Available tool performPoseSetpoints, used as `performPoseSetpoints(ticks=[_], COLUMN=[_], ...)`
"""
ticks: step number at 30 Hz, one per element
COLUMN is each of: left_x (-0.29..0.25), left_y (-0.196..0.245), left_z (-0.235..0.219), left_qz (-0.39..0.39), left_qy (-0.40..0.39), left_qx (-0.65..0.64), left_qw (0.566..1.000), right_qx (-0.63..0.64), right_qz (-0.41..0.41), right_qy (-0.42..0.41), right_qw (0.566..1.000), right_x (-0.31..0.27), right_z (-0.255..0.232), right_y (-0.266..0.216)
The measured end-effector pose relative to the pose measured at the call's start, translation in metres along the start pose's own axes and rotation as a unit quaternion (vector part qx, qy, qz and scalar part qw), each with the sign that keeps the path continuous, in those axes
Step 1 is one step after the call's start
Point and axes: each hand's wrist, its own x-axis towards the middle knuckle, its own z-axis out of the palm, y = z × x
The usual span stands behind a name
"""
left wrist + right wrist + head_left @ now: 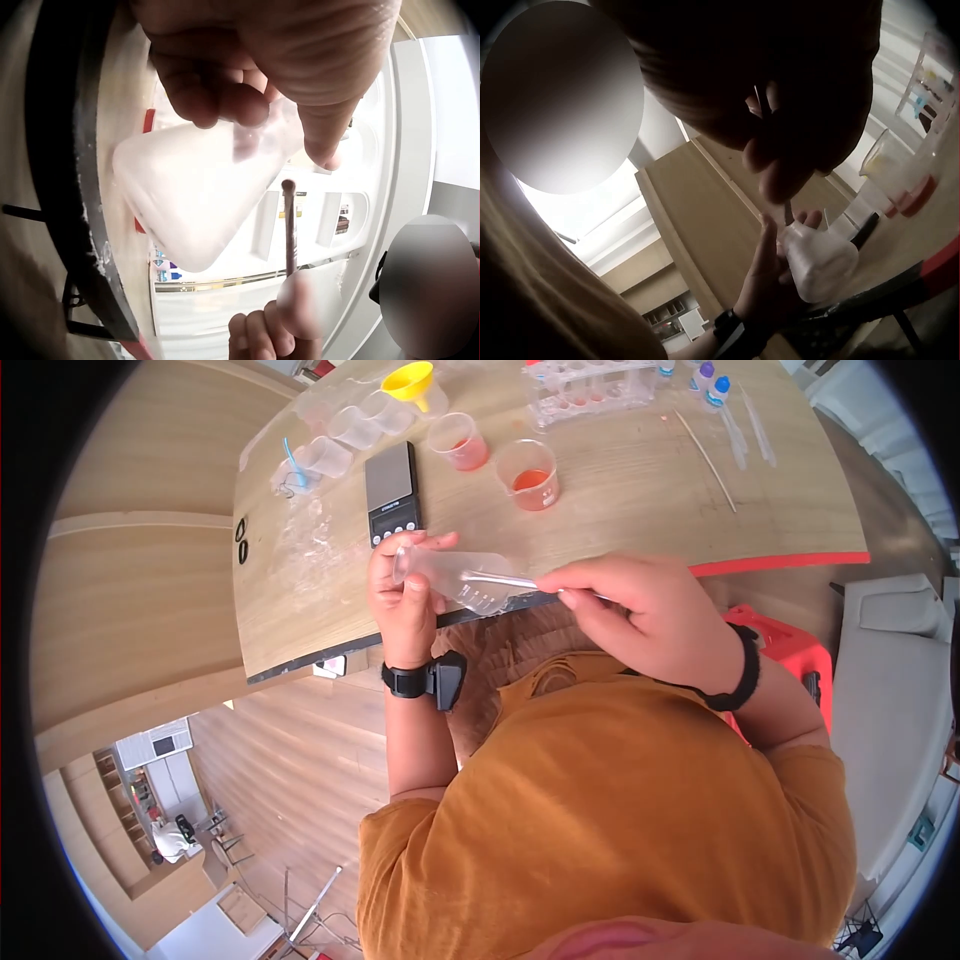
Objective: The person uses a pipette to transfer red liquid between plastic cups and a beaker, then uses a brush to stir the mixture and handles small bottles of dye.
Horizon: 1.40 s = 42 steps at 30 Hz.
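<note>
My left hand (pixel 402 600) grips a clear conical flask (pixel 470 580) by its narrow neck, just over the front edge of the table. The flask lies tilted on its side, its mouth toward the left and its marked wide base toward the right. Its inside looks whitish in the left wrist view. My right hand (pixel 640 610) pinches a thin metal rod (pixel 505 579) between thumb and fingers. The rod's small rounded tip overlaps the flask wall in the head view. In the left wrist view the rod (pixel 291 225) shows beside the flask (pixel 195 195).
A black digital scale (pixel 392 485) sits beyond my left hand. Past it stand two beakers of red liquid (pixel 535 485), plastic cups (pixel 355 428), a yellow funnel (pixel 410 380) and a test tube rack (pixel 590 395). A wooden stick (pixel 707 460) and dropper bottles (pixel 717 392) are right.
</note>
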Motion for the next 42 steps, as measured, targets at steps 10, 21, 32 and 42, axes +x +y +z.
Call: performPoseSetpoints(ticks=[10, 21, 32, 42], left_x=[0.0, -0.003, -0.002, -0.003], left_y=[0.002, -0.008, -0.008, -0.007], left_z=[0.005, 0.0, -0.001, -0.002], left_qz=[0.005, 0.06, 0.051, 0.06], left_qy=[-0.028, 0.051, 0.047, 0.053], left_qx=[-0.058, 0.005, 0.025, 0.0], left_qw=[0.998, 0.997, 0.997, 0.997], right_qx=[-0.128, -0.102, -0.088, -0.091], right_qz=[-0.051, -0.083, -0.054, 0.001], right_qy=[-0.001, 0.01, 0.01, -0.06], right_qw=[0.99, 0.991, 0.995, 0.994], right_x=[-0.011, 0.007, 0.0, -0.015], right_z=[0.003, 0.023, 0.017, -0.001], right_y=[-0.008, -0.007, -0.007, -0.004])
